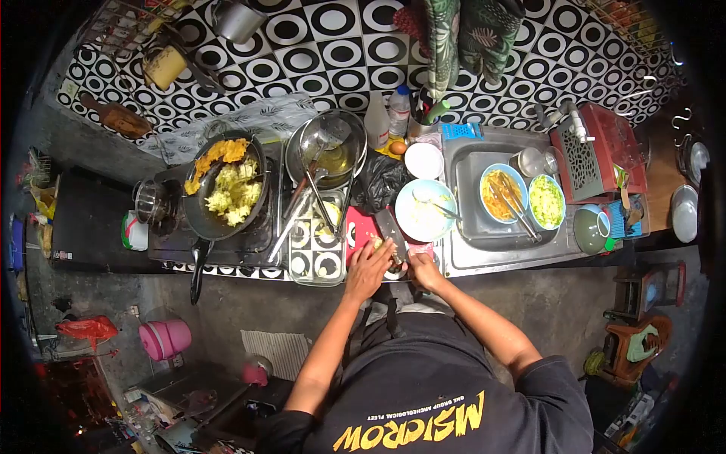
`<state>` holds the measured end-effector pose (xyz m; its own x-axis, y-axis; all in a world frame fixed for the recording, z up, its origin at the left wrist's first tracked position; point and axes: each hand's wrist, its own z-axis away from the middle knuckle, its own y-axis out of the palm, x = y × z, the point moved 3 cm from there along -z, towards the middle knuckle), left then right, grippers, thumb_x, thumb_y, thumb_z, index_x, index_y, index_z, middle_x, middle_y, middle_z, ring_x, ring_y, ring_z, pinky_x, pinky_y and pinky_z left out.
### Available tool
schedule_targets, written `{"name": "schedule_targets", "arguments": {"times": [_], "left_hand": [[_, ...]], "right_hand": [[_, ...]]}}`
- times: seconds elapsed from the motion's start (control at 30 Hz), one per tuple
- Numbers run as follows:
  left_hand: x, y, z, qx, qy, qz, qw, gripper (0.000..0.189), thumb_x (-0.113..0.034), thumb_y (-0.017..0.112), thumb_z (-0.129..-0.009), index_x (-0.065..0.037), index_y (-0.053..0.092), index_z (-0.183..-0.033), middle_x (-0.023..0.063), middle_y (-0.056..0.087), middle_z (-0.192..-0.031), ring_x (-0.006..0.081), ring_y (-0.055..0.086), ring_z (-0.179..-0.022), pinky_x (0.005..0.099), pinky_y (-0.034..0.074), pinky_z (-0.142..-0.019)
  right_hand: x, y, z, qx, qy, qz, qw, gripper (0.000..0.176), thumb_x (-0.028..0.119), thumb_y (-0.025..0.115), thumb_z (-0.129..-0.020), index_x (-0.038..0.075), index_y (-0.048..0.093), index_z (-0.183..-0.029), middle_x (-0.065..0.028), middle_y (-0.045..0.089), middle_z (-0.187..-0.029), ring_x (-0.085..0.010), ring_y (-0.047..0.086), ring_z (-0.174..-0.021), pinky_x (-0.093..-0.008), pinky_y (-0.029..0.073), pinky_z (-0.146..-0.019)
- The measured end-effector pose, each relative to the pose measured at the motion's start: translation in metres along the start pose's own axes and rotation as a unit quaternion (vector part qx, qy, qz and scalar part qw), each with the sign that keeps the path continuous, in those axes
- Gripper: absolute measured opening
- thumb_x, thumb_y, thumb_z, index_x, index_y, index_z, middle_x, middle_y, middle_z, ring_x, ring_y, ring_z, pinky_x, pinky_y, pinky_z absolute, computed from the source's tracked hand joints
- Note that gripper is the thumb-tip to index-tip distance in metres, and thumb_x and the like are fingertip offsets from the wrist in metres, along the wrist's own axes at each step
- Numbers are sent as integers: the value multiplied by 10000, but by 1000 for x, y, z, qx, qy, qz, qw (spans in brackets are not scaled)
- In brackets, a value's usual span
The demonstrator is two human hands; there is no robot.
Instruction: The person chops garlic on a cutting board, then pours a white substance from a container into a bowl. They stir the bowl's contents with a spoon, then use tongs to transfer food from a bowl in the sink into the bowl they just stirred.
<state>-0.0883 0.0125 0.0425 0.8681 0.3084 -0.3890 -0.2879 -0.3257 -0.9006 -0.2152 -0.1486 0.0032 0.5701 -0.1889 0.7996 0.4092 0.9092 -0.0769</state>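
On the red cutting board [360,228] at the counter's front edge, my left hand [369,266] is closed over a small pale-green vegetable piece [377,244], mostly covered by the fingers. My right hand [426,272] is wrapped round the handle of a broad-bladed knife [391,230]. The blade points away from me, just right of my left fingers. Behind the knife to the right stands a light-blue bowl [408,231] with a white mixture and a spoon. Left of the board is a glass tray [318,281] with pale food bits in it.
A frying pan [198,219] with browned and pale food sits on the stove at left. A pot [296,151] holds yellowish oil. Bowls of shredded orange [485,198] and green vegetables [546,203] stand at the sink [466,236]. A black plastic bag [378,181] lies behind the board.
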Motion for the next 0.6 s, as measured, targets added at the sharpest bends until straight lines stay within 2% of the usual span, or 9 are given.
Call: {"name": "schedule_targets", "arguments": {"times": [0.03, 0.17, 0.2, 0.33, 0.43, 0.57, 0.6], "left_hand": [[4, 2, 0, 2, -19, -5, 1000, 483, -288, 554, -1104, -162, 575, -1570, -22, 511, -1654, 273, 444, -1505, 454, 360, -1201], [13, 9, 3, -30, -63, 36, 997, 464, -274, 490, -1129, -127, 579, -1560, 7, 507, -1660, 303, 402, -1542, 478, 338, -1205], [11, 6, 3, -31, -63, 40, 997, 486, -279, 516, -1116, -160, 556, -1586, -12, 495, -1668, 284, 407, -1547, 470, 340, -1223], [-4, -4, 7, 38, 59, 52, 996, 486, -314, 528, -1112, -239, 556, -1591, -53, 493, -1671, 286, 413, -1543, 467, 320, -1250], [-2, -3, 4, 28, 9, 42, 999, 494, -324, 530, -1109, -221, 554, -1591, -46, 483, -1678, 292, 410, -1543, 475, 320, -1248], [12, -1, -3, -36, -68, 39, 996, 496, -304, 503, -1114, -189, 544, -1595, -21, 480, -1681, 302, 400, -1548, 492, 315, -1246], [10, -6, -4, -35, -64, 42, 996, 496, -294, 483, -1119, -181, 538, -1600, -2, 476, -1685, 313, 402, -1548, 497, 313, -1249]], "right_hand": [[-2, 0, -1, 6, 31, -43, 999, 652, 487, 398, -1169, -9, 695, -869, -47, 548, -583, -185, 532, -488, -382, 416, -500], [0, -3, 3, 1, 12, -45, 999, 651, 497, 391, -1169, 6, 669, -845, -32, 527, -571, -170, 505, -453, -372, 380, -439], [0, -3, 3, 7, 22, -58, 998, 646, 495, 395, -1167, 8, 659, -836, -36, 528, -569, -173, 509, -452, -376, 377, -431], [8, 0, 6, 18, 27, -91, 995, 603, 474, 409, -1163, 5, 624, -850, -61, 526, -583, -180, 487, -428, -376, 352, -393], [24, 1, 17, 28, 97, -143, 985, 563, 453, 411, -1160, -10, 616, -915, -78, 524, -610, -181, 450, -406, -365, 338, -374], [20, 2, 16, 51, 112, -162, 979, 541, 441, 398, -1162, -16, 603, -956, -83, 518, -624, -182, 426, -399, -364, 324, -357], [21, 1, 16, 57, 117, -160, 978, 540, 440, 396, -1162, -16, 601, -957, -79, 513, -614, -181, 421, -395, -363, 321, -354]]}}
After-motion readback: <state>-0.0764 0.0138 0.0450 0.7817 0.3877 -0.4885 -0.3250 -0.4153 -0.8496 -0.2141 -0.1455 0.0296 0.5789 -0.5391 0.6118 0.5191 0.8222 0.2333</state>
